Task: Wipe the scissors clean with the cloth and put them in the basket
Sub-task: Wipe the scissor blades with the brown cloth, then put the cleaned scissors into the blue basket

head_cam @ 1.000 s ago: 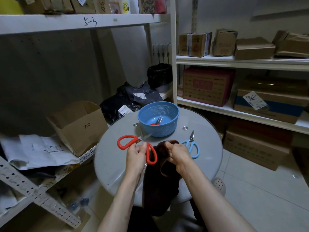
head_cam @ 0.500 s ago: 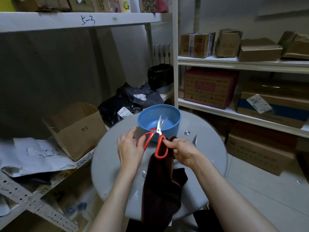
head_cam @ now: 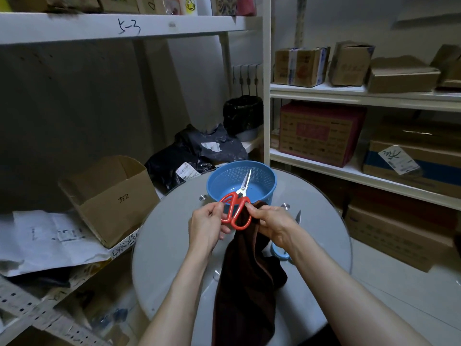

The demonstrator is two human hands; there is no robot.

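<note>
Left hand [head_cam: 208, 227] pinches the scissors [head_cam: 237, 208]. Right hand [head_cam: 273, 223] grips the cloth [head_cam: 249, 283] against their handle. Wiping looks nearly finished; next, lower them into the basket [head_cam: 216, 176] ahead.

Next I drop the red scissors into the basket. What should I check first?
1. Red scissors blades closed: ok.
2. Left hand grips one handle loop: ok.
3. Right hand pinches the cloth at the other loop: ok.
4. Basket upright and open, beyond the hands: ok.
5. Blades wiped clean: cannot tell.
6. Blue scissors in basket: not ok, they lie on the table, partly under the right forearm.
</note>
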